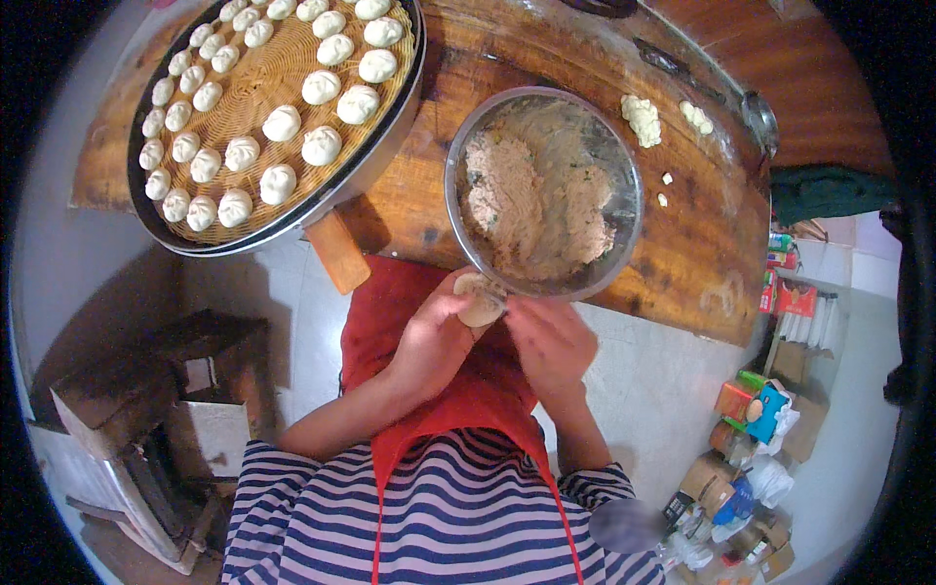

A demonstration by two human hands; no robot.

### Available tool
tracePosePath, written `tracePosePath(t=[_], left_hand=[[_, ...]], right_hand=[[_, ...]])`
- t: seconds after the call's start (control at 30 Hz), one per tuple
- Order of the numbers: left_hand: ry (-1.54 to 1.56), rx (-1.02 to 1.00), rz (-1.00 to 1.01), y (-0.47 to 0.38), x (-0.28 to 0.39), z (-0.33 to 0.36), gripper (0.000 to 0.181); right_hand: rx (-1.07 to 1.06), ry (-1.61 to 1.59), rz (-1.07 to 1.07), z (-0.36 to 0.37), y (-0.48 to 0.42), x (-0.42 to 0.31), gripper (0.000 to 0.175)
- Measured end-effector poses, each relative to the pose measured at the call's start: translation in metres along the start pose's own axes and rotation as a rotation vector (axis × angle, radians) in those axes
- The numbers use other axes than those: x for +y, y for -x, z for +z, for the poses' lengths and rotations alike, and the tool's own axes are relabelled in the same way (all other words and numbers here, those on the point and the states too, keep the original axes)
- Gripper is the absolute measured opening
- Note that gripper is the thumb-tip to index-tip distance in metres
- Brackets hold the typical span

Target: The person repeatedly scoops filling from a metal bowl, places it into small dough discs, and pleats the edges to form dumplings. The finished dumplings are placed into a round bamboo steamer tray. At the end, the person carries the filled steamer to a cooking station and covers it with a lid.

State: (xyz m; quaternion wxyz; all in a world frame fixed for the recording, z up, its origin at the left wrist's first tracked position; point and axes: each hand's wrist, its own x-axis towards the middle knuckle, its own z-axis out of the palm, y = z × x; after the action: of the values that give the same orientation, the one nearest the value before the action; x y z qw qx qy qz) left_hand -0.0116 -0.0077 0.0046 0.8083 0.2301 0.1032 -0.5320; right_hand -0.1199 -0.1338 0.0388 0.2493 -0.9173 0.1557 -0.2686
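My left hand [433, 335] cups a round piece of dough [479, 301] whose face looks brownish, just below the near rim of a steel bowl [455, 212]. My right hand [553, 338] is blurred, its curled fingers against the right edge of that dough. A small greyish bit shows between them, and I cannot tell whether it is a tool. Pinkish minced filling [504, 183] with green flecks lies in the bowl, heaped left and right. To the upper left, several pleated buns [320, 146] sit in rings on a woven steamer mat [256, 95].
The round dark-rimmed pan [365, 167] under the mat overhangs the wooden table [409, 183], beside a wooden block [338, 252]. Dough lumps [642, 121] and small scraps lie right of the bowl. A dark stand [146, 431] is at lower left; boxes and bags [731, 482] line the right.
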Motion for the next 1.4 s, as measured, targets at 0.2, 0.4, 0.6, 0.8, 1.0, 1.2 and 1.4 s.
tracePosePath(t=[0.2, 0.4, 0.6, 0.8, 1.0, 1.2, 1.4], left_hand=[[-0.174, 0.104, 0.014, -0.005, 0.001, 0.001, 0.04], [-0.142, 0.056, 0.016, -0.008, -0.003, 0.0, 0.043], [0.036, -0.051, 0.017, 0.001, -0.004, 0.004, 0.046], [-0.154, 0.075, 0.013, 0.007, -0.005, 0.007, 0.04], [-0.238, 0.068, 0.041, -0.014, -0.004, -0.017, 0.028], [-0.204, 0.015, 0.045, -0.013, -0.007, -0.038, 0.03], [-0.084, -0.134, -0.005, 0.005, -0.007, -0.039, 0.047]], right_hand=[[0.046, 0.068, 0.074, -0.011, -0.005, 0.006, 0.014], [-0.092, 0.152, 0.099, -0.015, -0.025, 0.03, 0.014], [0.068, 0.12, 0.003, -0.01, 0.004, 0.009, 0.018], [0.043, 0.131, -0.133, 0.003, 0.016, 0.0, 0.02], [0.066, 0.29, -0.066, -0.005, -0.053, 0.029, 0.011], [-0.199, 0.395, -0.069, 0.004, -0.086, 0.038, 0.016], [0.159, -0.124, 0.124, -0.011, 0.01, 0.015, 0.013]])
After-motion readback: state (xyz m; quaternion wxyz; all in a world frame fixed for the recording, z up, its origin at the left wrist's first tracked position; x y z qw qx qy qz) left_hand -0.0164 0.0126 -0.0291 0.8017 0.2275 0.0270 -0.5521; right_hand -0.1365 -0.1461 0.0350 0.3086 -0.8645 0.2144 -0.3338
